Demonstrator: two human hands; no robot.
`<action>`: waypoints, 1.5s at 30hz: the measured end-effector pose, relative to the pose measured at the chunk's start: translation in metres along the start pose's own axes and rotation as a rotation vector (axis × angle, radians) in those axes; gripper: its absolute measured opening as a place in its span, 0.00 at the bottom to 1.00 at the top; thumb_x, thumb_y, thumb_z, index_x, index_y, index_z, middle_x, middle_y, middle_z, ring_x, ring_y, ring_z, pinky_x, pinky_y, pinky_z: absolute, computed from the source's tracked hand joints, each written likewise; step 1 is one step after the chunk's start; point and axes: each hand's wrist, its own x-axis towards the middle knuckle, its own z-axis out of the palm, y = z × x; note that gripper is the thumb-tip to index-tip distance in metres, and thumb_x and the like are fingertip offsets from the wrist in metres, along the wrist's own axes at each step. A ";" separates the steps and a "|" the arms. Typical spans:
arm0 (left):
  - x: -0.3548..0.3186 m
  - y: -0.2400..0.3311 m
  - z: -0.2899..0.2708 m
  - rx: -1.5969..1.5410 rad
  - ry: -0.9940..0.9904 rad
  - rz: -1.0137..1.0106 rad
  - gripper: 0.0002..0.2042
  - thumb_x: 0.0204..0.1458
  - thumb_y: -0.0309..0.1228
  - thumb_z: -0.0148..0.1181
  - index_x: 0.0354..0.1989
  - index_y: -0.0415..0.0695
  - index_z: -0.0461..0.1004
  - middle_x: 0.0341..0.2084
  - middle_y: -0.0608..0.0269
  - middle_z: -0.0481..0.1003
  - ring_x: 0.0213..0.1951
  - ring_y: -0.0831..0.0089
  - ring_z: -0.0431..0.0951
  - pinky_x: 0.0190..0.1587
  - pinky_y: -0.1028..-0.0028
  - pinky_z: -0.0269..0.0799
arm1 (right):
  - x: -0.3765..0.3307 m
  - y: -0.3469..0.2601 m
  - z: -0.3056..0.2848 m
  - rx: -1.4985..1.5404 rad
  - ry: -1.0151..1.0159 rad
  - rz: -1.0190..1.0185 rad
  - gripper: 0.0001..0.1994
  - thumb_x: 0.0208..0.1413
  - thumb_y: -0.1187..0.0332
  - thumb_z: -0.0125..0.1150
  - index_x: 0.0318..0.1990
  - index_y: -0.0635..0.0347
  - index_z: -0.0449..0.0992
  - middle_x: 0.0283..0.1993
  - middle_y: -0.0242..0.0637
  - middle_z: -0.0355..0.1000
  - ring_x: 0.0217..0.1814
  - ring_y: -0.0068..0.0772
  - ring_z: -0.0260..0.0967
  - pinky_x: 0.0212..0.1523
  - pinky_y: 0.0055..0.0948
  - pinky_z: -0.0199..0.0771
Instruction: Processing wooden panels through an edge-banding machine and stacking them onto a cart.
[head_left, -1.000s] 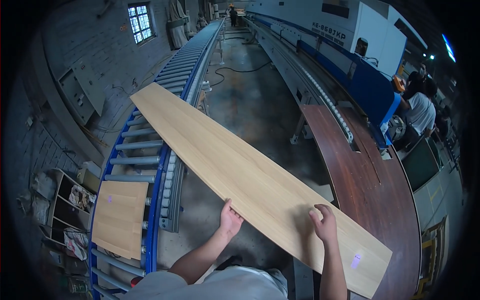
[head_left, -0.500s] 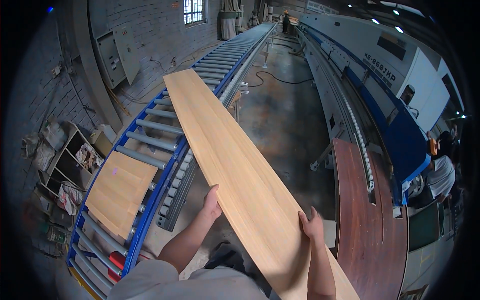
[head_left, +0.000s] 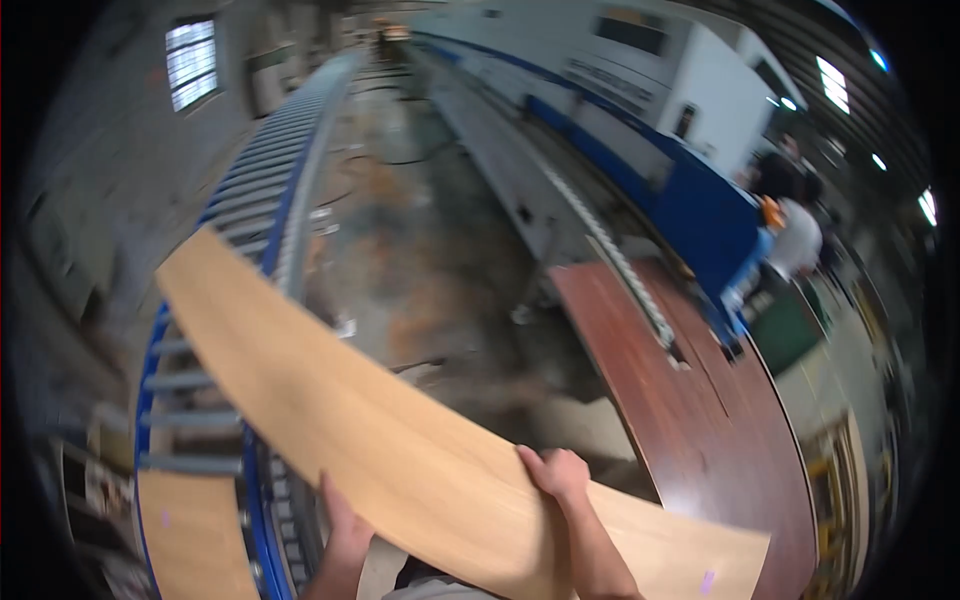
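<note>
A long light wood-grain board [head_left: 380,410] crosses in front of me, from the roller conveyor at the left toward the lower right. My left hand [head_left: 346,528] is closed on its near edge, the thumb pointing up along it. Farther right, my right hand [head_left: 560,473] grips the opposite edge, with its forearm lying across the board's face. The board's far end overlaps the conveyor [head_left: 190,381]; whether it rests on the rollers I cannot tell. A small pink mark [head_left: 707,582] shows at its near right end.
A shorter light panel [head_left: 197,530] lies on the conveyor's near rollers. Reddish-brown boards [head_left: 690,430] form a surface at the right, beside a long white-and-blue machine [head_left: 705,195]. Another person [head_left: 795,238] is beyond the machine's end. Concrete floor [head_left: 410,240] runs between conveyor and machine.
My view has swung right. The board has turned more crosswise, its near end swinging right toward the reddish-brown boards. Both hands keep their hold on it.
</note>
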 end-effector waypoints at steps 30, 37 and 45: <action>-0.338 -0.197 0.146 -0.081 -1.607 -0.616 0.22 0.62 0.48 0.36 0.53 0.44 0.65 0.48 0.57 0.71 0.49 0.63 0.71 0.52 0.64 0.68 | -0.710 0.227 0.002 -0.332 1.634 0.167 0.31 0.37 0.36 0.66 0.10 0.51 0.60 0.10 0.23 0.48 0.10 0.21 0.48 0.14 0.23 0.41; -0.426 -0.330 0.160 -0.437 -1.671 -0.939 0.12 0.63 0.32 0.37 0.39 0.38 0.67 0.39 0.56 0.76 0.42 0.64 0.76 0.48 0.66 0.72 | -0.852 0.290 0.067 -0.371 1.652 0.433 0.32 0.33 0.31 0.64 0.13 0.54 0.64 0.12 0.24 0.50 0.12 0.23 0.49 0.15 0.23 0.43; -0.596 -0.496 0.175 -0.463 -1.608 -1.118 0.09 0.62 0.32 0.41 0.38 0.40 0.65 0.32 0.60 0.73 0.35 0.66 0.73 0.41 0.66 0.70 | -0.969 0.416 0.127 -0.448 1.718 0.635 0.29 0.36 0.37 0.68 0.13 0.54 0.64 0.11 0.24 0.50 0.11 0.22 0.50 0.14 0.21 0.44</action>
